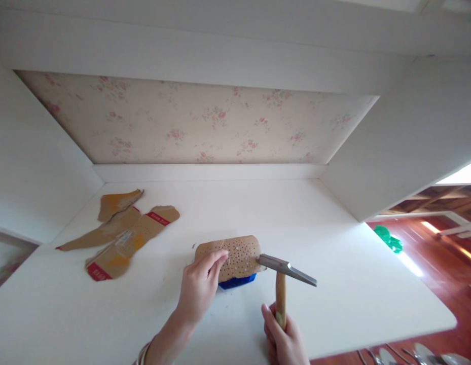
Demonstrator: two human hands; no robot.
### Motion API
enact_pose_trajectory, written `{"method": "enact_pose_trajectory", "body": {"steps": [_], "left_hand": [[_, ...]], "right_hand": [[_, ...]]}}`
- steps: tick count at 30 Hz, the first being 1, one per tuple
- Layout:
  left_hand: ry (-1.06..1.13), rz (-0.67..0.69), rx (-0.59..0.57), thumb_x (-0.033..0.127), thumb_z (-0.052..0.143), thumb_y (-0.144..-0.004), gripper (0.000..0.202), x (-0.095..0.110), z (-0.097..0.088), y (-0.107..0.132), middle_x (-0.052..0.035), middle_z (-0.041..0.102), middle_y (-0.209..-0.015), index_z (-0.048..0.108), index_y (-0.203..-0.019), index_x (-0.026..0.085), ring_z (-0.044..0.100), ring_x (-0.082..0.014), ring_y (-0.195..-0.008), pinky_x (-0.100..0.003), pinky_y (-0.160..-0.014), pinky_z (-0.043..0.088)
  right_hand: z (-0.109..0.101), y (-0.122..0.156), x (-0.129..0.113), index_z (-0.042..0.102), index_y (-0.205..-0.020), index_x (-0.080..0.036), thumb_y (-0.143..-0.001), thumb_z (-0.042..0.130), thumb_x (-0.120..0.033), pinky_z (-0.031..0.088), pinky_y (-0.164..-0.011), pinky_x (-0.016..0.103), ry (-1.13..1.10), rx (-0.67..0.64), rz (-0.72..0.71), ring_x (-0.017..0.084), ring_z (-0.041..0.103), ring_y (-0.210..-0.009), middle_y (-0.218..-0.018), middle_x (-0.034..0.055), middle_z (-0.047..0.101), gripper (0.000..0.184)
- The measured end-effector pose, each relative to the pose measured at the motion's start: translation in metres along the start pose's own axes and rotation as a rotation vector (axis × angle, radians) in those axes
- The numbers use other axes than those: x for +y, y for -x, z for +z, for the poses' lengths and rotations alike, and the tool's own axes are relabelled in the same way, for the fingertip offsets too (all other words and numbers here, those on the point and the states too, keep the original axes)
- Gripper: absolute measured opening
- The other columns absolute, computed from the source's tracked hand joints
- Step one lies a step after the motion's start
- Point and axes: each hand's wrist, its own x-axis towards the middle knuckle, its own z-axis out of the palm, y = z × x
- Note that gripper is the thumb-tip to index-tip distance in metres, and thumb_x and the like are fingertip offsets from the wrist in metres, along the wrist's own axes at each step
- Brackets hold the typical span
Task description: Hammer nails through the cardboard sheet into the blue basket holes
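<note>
A piece of brown cardboard (239, 253) full of small punched holes lies over a blue object (237, 281) on the white desk (334, 263). My left hand (201, 286) rests on the cardboard's left part, fingers pinched together on something too small to make out. My right hand (283, 337) grips the wooden handle of a hammer (284, 274). The hammer's metal head sits level at the cardboard's right edge.
Torn cardboard scraps (121, 233) with red labels lie at the desk's left rear. White side panels and a floral back wall (197, 124) enclose the desk. A green item (389, 238) lies on the red wooden floor at right. Spoons (421, 355) show at the bottom right.
</note>
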Motion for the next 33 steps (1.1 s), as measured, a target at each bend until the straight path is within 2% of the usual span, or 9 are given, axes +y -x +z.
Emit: {"method": "enact_pose_trajectory", "body": {"steps": [6,11,18,27,33], "left_hand": [[0.025,-0.043,0.017,0.020,0.062,-0.090,0.012,0.0012,0.0009,-0.0010,-0.0002,0.077,-0.090,0.070,-0.098,0.024,0.073,-0.0146,-0.079,-0.023,-0.076,0.059],[0.033,0.020,0.023,0.017,0.063,-0.090,0.013,0.0006,0.0020,-0.0012,-0.0012,0.077,-0.093,0.069,-0.099,0.022,0.073,-0.0142,-0.083,-0.023,-0.080,0.058],[0.047,-0.003,0.034,0.017,0.060,-0.091,0.014,0.0004,0.0021,-0.0006,-0.0026,0.076,-0.092,0.070,-0.099,0.022,0.073,-0.0157,-0.083,-0.026,-0.079,0.060],[0.007,-0.016,0.083,0.018,0.062,-0.090,0.011,-0.0034,-0.0063,0.0013,-0.0022,0.076,-0.090,0.069,-0.097,0.021,0.072,-0.0153,-0.080,-0.025,-0.078,0.059],[0.018,0.025,0.076,0.015,0.060,-0.090,0.012,-0.0012,-0.0072,0.0020,-0.0027,0.076,-0.091,0.069,-0.098,0.020,0.072,-0.0152,-0.081,-0.025,-0.079,0.059]], "right_hand": [[0.0007,-0.0002,0.0020,0.041,-0.067,-0.024,-0.055,0.068,-0.079,0.014,-0.028,0.015,-0.044,-0.003,0.015,0.002,0.020,-0.031,-0.044,-0.0139,0.031,0.062],[-0.0008,-0.0018,0.0043,0.043,-0.067,-0.024,-0.055,0.068,-0.079,0.012,-0.029,0.015,-0.044,0.000,0.022,0.002,0.022,-0.032,-0.044,-0.0132,0.032,0.062],[-0.0007,-0.0014,0.0046,0.040,-0.068,-0.024,-0.056,0.069,-0.078,0.013,-0.029,0.014,-0.074,-0.009,0.029,0.002,0.020,-0.032,-0.044,-0.0141,0.030,0.062],[0.0001,-0.0006,0.0012,0.041,-0.067,-0.024,-0.055,0.071,-0.076,0.013,-0.029,0.015,-0.073,0.012,0.008,0.003,0.022,-0.032,-0.044,-0.0136,0.031,0.061],[0.0004,-0.0008,0.0024,0.040,-0.068,-0.024,-0.057,0.069,-0.077,0.015,-0.029,0.014,-0.056,-0.001,0.006,0.002,0.022,-0.031,-0.044,-0.0141,0.032,0.061]]}}
